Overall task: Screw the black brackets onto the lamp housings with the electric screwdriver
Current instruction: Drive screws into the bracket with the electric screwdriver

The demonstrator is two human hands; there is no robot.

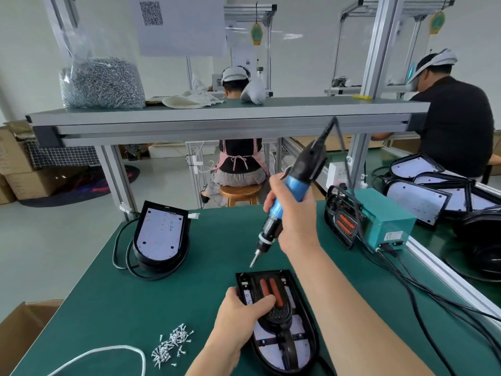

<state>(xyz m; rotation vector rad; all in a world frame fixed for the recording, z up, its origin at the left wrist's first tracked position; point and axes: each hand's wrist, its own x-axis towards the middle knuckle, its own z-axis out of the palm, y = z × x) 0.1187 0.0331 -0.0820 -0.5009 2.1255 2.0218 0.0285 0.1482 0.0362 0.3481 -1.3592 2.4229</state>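
A black lamp housing [309,346] lies flat on the green table in front of me, with a black bracket [273,302] bearing two orange strips on top. My left hand [241,313] grips the housing's left edge, thumb pressed on the bracket. My right hand [292,213] holds the blue and black electric screwdriver [287,199] tilted, its bit tip hovering just above the housing's far left corner. A loose heap of small silver screws [172,344] lies on the table to the left.
Another housing [160,237] with a black cable stands at the left. A teal power box [385,221] with a bracket leaning on it sits at the right, cables trailing toward me. More housings [431,188] are stacked far right. A bag of screws [101,82] rests on the shelf; two people work beyond.
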